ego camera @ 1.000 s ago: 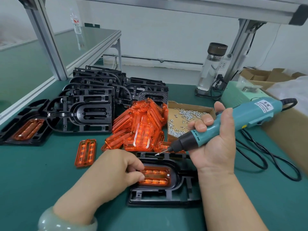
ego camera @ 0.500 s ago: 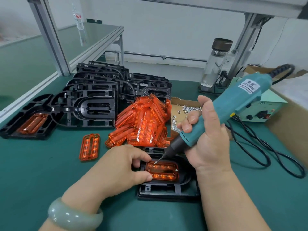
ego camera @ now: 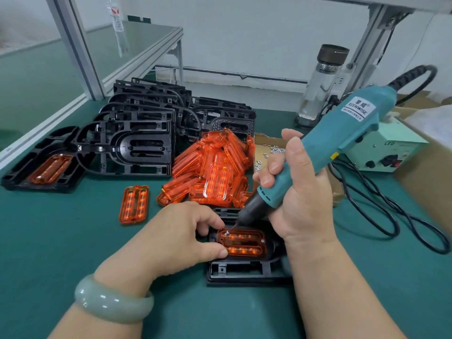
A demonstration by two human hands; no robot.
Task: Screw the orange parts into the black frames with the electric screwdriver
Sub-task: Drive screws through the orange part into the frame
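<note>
Fingers (ego camera: 208,217) of left hand (ego camera: 181,231) pinch orange part (ego camera: 242,243) in frame (ego camera: 244,272); right hand (ego camera: 300,199) grips screwdriver (ego camera: 342,133). Keep bit (ego camera: 232,227) square on screw (ego camera: 227,232).

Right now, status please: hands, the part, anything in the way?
Left hand pinches orange part, seated in black frame. Right hand grips electric screwdriver, bit on upper-left screw. Left fingertips close beside bit.

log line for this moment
right hand: grips electric screwdriver, bit on orange part corner screw | left hand: holds orange part in black frame
</note>
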